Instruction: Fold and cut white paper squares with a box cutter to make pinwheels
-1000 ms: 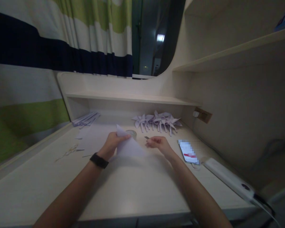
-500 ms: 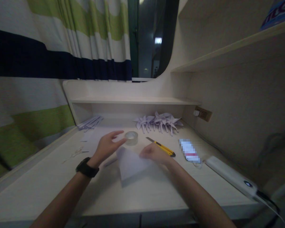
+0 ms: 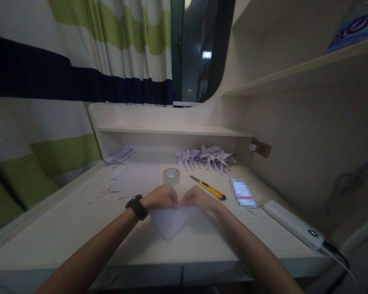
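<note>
A white sheet of paper [image 3: 169, 224], folded to a point facing me, is held between my hands above the desk. My left hand [image 3: 163, 197] is closed on its upper edge, with a dark watch on the wrist. Close beside it, fingers pinched on the same edge, is my right hand [image 3: 198, 198]. The fingertips nearly meet in the middle. Just beyond them stands a roll of clear tape [image 3: 171, 176]. A yellow utility knife [image 3: 213, 190] with its blade out lies past my right hand.
Several paper pinwheels [image 3: 207, 156] stand at the back. Rolled paper sticks [image 3: 120, 156], paper sheets [image 3: 142, 173] and scissors [image 3: 106, 192] lie on the left. To the right are a phone [image 3: 243, 192] and a white power strip [image 3: 291, 224] with cables. A shelf [image 3: 178, 130] spans the back.
My left hand has moved right and down from beside the tape, closing on the paper next to my right hand. The paper has turned so its point faces me.
</note>
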The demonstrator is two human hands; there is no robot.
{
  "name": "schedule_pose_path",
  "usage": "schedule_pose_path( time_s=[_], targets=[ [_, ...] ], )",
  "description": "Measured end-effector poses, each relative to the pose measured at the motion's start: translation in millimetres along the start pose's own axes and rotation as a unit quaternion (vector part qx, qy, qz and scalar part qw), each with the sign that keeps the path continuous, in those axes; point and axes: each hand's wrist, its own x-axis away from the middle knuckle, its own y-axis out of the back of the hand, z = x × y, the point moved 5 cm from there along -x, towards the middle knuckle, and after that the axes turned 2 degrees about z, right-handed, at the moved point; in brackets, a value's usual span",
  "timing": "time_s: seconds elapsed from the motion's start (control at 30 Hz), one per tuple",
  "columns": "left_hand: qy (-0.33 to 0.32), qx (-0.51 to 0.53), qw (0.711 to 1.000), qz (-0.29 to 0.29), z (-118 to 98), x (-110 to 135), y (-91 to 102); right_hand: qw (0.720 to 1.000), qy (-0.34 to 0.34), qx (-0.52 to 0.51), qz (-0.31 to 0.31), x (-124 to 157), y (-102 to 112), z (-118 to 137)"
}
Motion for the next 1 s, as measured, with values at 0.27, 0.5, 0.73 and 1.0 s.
schedule_pose_path(
  time_s=[0.27, 0.5, 0.73, 1.0],
  targets=[
    [0.022, 0.105, 0.994, 0.031, 3, 5, 2.4, 0.998, 0.013, 0.043, -0.049, 15, 2, 9],
    [0.057, 0.145, 0.987, 0.043, 16, 13, 8.8, 0.996, -0.007, 0.075, -0.042, 47, 21, 7],
    [0.044, 0.190, 0.981, 0.023, 13, 13, 4.3, 0.989, 0.014, -0.050, -0.135, 47, 48, 9],
    [0.032, 0.293, 0.955, -0.009, 15, 0, -13.3, 0.994, -0.030, 0.003, -0.103, -1, 33, -8]
  ],
)
